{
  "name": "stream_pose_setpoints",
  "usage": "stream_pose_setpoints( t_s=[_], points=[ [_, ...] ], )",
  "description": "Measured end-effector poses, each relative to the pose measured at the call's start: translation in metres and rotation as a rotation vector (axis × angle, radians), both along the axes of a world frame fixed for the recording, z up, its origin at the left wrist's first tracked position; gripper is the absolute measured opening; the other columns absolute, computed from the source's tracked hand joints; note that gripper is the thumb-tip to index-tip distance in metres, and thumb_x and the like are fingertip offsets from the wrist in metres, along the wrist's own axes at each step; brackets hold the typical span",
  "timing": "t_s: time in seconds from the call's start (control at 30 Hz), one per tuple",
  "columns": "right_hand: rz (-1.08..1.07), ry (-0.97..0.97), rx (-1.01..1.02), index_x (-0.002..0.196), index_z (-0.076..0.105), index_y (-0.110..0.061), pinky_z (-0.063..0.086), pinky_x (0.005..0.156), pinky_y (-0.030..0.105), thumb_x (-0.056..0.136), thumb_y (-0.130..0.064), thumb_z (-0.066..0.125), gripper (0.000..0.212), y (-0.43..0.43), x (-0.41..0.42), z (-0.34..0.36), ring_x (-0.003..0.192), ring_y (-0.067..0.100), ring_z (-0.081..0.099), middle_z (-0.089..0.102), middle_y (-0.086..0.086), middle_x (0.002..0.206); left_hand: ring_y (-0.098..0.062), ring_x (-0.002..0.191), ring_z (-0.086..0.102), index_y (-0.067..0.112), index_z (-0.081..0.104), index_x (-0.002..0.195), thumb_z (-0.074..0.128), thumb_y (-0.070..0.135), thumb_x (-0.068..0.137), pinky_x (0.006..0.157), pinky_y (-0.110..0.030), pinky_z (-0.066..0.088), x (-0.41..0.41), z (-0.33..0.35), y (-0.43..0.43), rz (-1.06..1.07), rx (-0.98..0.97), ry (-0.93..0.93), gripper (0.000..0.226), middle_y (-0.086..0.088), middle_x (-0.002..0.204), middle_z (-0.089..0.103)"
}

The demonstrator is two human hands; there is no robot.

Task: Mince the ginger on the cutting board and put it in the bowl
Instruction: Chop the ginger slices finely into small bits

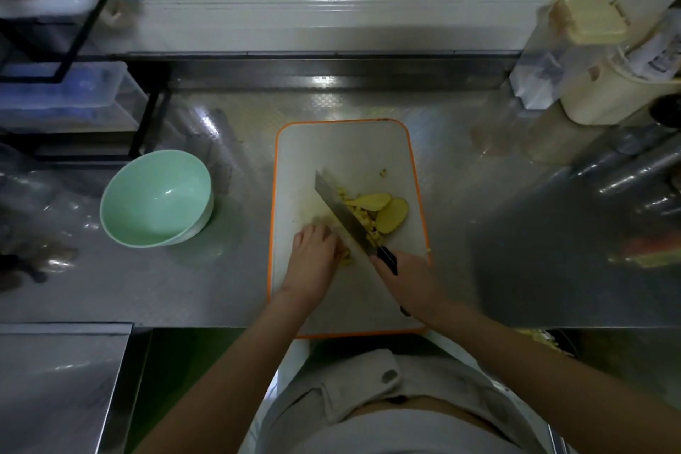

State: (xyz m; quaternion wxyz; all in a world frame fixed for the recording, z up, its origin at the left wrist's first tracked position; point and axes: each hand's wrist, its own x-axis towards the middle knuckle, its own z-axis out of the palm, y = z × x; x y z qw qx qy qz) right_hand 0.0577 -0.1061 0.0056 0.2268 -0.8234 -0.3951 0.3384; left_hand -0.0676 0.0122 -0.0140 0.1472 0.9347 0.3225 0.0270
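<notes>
Ginger (372, 212), head view: we find it on cutting board (342, 144), part minced, bits against knife (344, 212) blade, whole slices just ahead of right hand (409, 276) gripping handle. Left hand (313, 254) curled beside blade, hold unclear. Bowl (154, 199), well left, unfilled.

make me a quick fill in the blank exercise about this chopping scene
1. The right hand grips the handle of the ____.
2. The green bowl stands to the ____ of the cutting board.
3. Inside, the bowl is ____.
4. Uncut ginger slices lie to the ____ of the blade.
Missing words: knife; left; empty; right.
</notes>
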Motion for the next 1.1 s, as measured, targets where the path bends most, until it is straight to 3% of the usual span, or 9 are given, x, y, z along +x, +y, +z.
stream_pose_setpoints(
  t_s=[0.07,0.17,0.33,0.5,0.67,0.8,0.97,1.1],
  points=[
    [0.005,0.014,-0.021,0.064,0.038,-0.029,0.032,0.059,0.024,0.096,-0.037,0.047,0.034,-0.002,-0.002,-0.003,0.060,0.011,0.047,0.042,-0.011,0.061,-0.032,0.117,0.044,0.008,0.053,0.121,0.055,0.025,0.090,0.101,-0.037,0.030,-0.003,-0.003,-0.004,0.043,-0.036,-0.063,0.036,-0.013,0.122,0.051],
    [0.015,0.015,-0.045,0.073,0.046,-0.019,0.033,0.060,0.024,0.095,-0.039,0.046,0.030,-0.005,-0.003,-0.007,0.066,0.015,0.049,0.044,-0.008,0.063,-0.032,0.137,0.026,0.004,0.027,0.143,0.048,0.041,0.092,0.117,-0.041,0.013,-0.008,-0.012,-0.010,0.047,-0.082,0.028,0.067,-0.017,0.145,0.033],
    [0.014,0.031,-0.071,0.064,0.038,-0.026,0.031,0.055,0.025,0.096,-0.041,0.044,0.036,-0.009,-0.005,-0.010,0.059,0.010,0.046,0.044,-0.008,0.062,-0.027,0.135,0.023,0.006,0.010,0.147,0.032,0.034,0.099,0.113,-0.033,0.015,-0.012,-0.022,-0.018,0.101,-0.076,0.155,0.059,-0.014,0.148,0.023],
    [0.032,0.026,-0.070,0.068,0.044,-0.022,0.034,0.060,0.024,0.097,-0.039,0.043,0.034,-0.007,-0.006,-0.001,0.069,0.015,0.051,0.049,-0.003,0.067,-0.024,0.125,0.033,0.009,0.031,0.139,0.035,0.025,0.098,0.104,-0.029,0.024,-0.010,-0.021,-0.021,0.213,-0.140,-0.014,0.043,-0.011,0.138,0.036],
    [0.066,-0.003,-0.107,0.082,0.052,-0.011,0.035,0.058,0.025,0.097,-0.039,0.042,0.033,-0.006,-0.008,0.000,0.070,0.017,0.053,0.055,0.006,0.076,-0.023,0.100,0.047,0.009,0.057,0.105,0.050,0.015,0.092,0.084,-0.028,0.033,-0.007,-0.023,-0.016,0.341,-0.226,-0.246,0.016,-0.010,0.107,0.055],
    [0.088,0.018,-0.134,0.081,0.051,-0.011,0.034,0.049,0.024,0.098,-0.039,0.040,0.034,-0.005,-0.008,0.002,0.068,0.018,0.053,0.051,0.001,0.069,-0.025,0.090,0.051,0.006,0.063,0.092,0.058,0.009,0.087,0.078,-0.029,0.036,-0.006,-0.025,-0.017,0.354,-0.230,-0.314,0.008,-0.011,0.094,0.059],
    [0.106,0.000,-0.157,0.085,0.054,-0.009,0.037,0.059,0.027,0.099,-0.039,0.038,0.036,-0.003,-0.010,0.000,0.069,0.018,0.053,0.056,0.007,0.076,-0.025,0.089,0.053,0.005,0.066,0.088,0.062,0.005,0.083,0.081,-0.035,0.044,-0.007,-0.027,-0.018,0.363,-0.230,-0.370,0.006,-0.012,0.091,0.061],
    [0.074,0.039,-0.211,0.081,0.048,-0.012,0.036,0.060,0.028,0.099,-0.036,0.038,0.031,-0.002,-0.014,-0.008,0.071,0.021,0.053,0.051,0.005,0.071,-0.030,0.085,0.055,0.002,0.065,0.086,0.066,-0.001,0.079,0.078,-0.039,0.047,-0.006,-0.027,-0.019,0.347,-0.214,-0.393,0.007,-0.014,0.086,0.060]
  ],
)
